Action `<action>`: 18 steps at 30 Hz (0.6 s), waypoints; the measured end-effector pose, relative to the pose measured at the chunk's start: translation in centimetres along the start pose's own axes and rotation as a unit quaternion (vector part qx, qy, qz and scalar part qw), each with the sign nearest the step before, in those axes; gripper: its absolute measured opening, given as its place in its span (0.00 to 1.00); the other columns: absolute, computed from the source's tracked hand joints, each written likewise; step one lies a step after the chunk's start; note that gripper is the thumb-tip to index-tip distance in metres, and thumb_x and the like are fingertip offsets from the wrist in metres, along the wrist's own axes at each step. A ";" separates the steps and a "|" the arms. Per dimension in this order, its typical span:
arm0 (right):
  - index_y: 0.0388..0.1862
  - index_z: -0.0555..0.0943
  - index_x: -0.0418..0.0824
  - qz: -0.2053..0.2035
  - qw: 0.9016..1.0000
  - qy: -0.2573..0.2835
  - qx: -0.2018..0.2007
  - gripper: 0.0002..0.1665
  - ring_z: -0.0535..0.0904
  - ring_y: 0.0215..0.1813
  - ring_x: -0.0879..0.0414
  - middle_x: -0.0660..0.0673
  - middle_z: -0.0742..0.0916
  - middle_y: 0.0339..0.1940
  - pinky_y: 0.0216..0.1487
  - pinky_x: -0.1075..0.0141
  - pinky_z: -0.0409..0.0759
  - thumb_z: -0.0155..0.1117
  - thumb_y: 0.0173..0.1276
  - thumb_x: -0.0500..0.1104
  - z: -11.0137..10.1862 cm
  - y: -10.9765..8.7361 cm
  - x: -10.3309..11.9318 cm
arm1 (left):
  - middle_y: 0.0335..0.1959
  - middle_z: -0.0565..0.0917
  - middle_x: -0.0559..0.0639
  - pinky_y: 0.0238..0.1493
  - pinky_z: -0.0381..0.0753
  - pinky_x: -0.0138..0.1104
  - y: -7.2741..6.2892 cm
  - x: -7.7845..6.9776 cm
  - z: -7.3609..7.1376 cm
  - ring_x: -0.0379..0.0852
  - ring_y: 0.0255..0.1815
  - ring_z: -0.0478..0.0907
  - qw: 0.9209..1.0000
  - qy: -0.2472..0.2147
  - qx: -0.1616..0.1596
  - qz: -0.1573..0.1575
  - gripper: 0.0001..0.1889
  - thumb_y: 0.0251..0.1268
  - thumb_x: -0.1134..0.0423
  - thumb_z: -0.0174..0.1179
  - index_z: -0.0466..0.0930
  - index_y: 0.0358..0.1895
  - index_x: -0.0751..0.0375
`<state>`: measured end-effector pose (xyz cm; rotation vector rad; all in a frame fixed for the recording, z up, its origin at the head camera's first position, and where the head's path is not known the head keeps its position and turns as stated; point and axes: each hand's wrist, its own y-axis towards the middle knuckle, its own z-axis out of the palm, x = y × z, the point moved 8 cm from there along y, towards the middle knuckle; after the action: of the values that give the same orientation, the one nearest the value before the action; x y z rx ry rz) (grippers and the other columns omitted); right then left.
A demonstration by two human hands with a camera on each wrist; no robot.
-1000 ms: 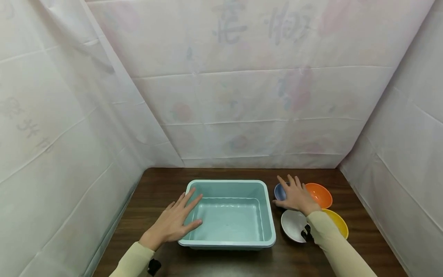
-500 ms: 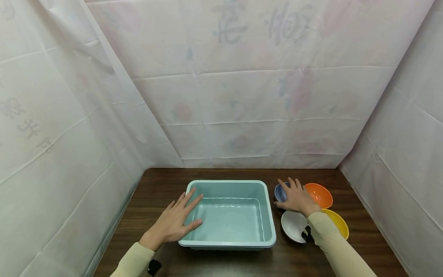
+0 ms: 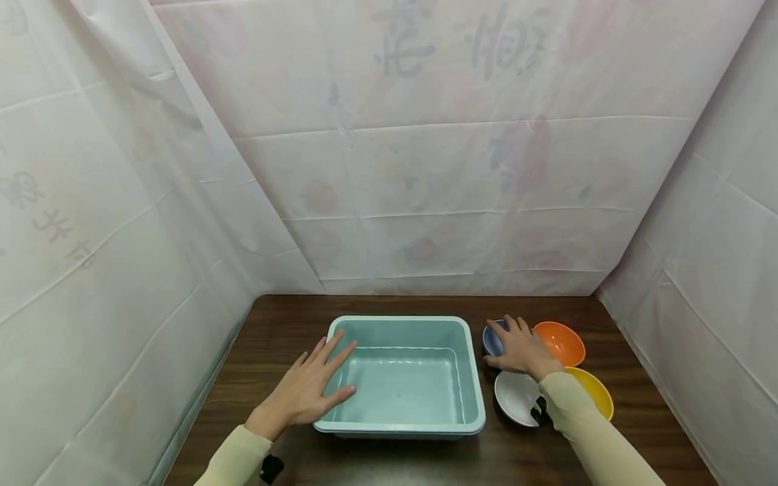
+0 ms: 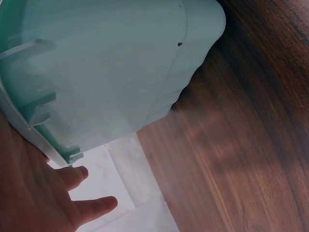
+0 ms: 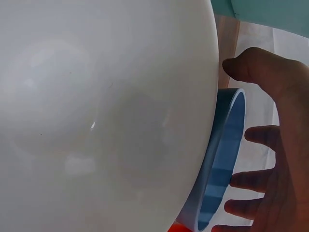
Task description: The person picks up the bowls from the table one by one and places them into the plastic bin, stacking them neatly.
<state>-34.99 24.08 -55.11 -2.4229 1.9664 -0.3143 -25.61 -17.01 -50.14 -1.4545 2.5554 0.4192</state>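
Note:
A pale teal plastic basin (image 3: 401, 428) stands in the middle of the table. My left hand (image 3: 306, 391) lies over its left rim with fingers spread; the left wrist view shows the palm against the rim and the basin's outer wall (image 4: 120, 63). On the right, my right hand (image 3: 523, 347) is spread over a blue bowl (image 3: 493, 341), fingertips close above its rim in the right wrist view, holding nothing. Nearest the right wrist is a white bowl (image 3: 513, 398), which fills much of the right wrist view. An orange bowl (image 3: 560, 343) sits beyond the hand, partly behind it.
A yellow bowl (image 3: 592, 391) is partly covered by the right sleeve. The dark wooden table (image 3: 243, 358) is walled by white sheeting (image 3: 425, 202) at the back and both sides. Each wrist wears a small black device (image 3: 271, 467).
My right hand has shifted very slightly down and to the right over the blue bowl. The left hand and the basin hold their place.

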 end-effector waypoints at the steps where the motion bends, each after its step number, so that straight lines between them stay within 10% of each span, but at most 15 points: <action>1: 0.81 0.65 0.47 -0.001 1.000 -0.002 0.000 0.53 0.60 0.75 0.22 0.25 0.65 0.78 0.67 0.25 0.63 0.69 0.62 0.66 0.0 0.0 0.0 | 0.86 0.49 0.50 0.66 0.63 0.73 0.0 0.0 0.0 0.66 0.82 0.56 1.000 0.000 0.000 0.000 0.40 0.73 0.33 0.53 0.51 0.84 0.34; 18: 0.79 0.68 0.48 -0.020 1.000 0.013 0.005 0.47 0.68 0.70 0.23 0.25 0.69 0.75 0.55 0.29 0.76 0.69 0.64 0.62 -0.3 0.4 -0.4 | 0.86 0.50 0.52 0.66 0.64 0.72 0.1 0.1 0.2 0.68 0.81 0.57 1.000 0.001 -0.003 0.006 0.40 0.73 0.35 0.55 0.54 0.83 0.39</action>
<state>-35.47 24.41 -54.95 -2.4678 1.9227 -0.3586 -25.71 -17.02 -50.33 -1.4429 2.5674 0.4278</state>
